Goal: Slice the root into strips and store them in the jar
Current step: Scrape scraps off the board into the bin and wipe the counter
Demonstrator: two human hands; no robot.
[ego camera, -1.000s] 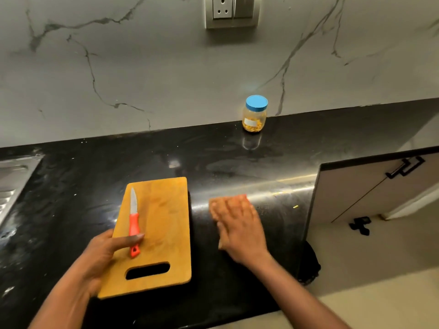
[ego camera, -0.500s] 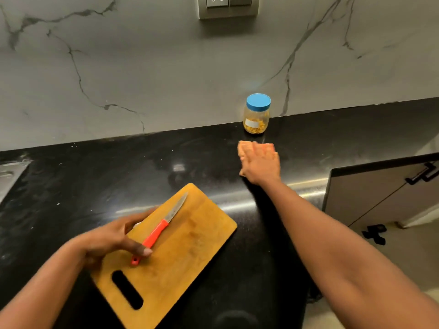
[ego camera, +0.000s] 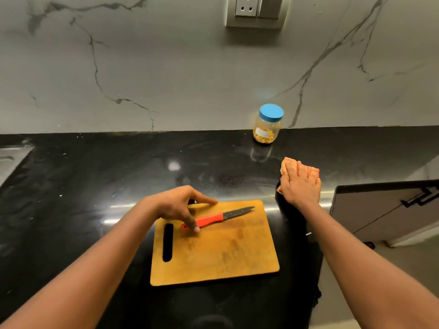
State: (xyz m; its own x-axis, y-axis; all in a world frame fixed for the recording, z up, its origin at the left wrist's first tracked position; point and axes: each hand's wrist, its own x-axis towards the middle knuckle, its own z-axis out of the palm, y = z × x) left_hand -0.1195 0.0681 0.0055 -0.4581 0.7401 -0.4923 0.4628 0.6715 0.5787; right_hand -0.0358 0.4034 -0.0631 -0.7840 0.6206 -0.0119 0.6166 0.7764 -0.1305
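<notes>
A wooden cutting board (ego camera: 221, 252) lies on the black counter (ego camera: 95, 176), its handle slot at the left. On it rests a knife (ego camera: 213, 219) with a red handle, blade pointing right. My left hand (ego camera: 175, 205) sits at the board's far left corner, fingers along the far edge and thumb pressing the end of the knife handle. My right hand (ego camera: 300, 186) presses flat on an orange cloth (ego camera: 288, 163) on the counter, right of the board. A clear jar (ego camera: 267, 129) with a blue lid stands closed against the wall and holds yellow strips. No root is in view.
A steel sink edge (ego camera: 9, 160) shows at the far left. A cabinet door (ego camera: 384, 210) with a black handle stands open at the right, past the counter's end. A wall socket (ego camera: 255, 10) is above the jar.
The board has turned under my left hand, from upright to lying lengthwise with the slot at the left. My right hand slid the cloth toward the jar, then back and to the right.
</notes>
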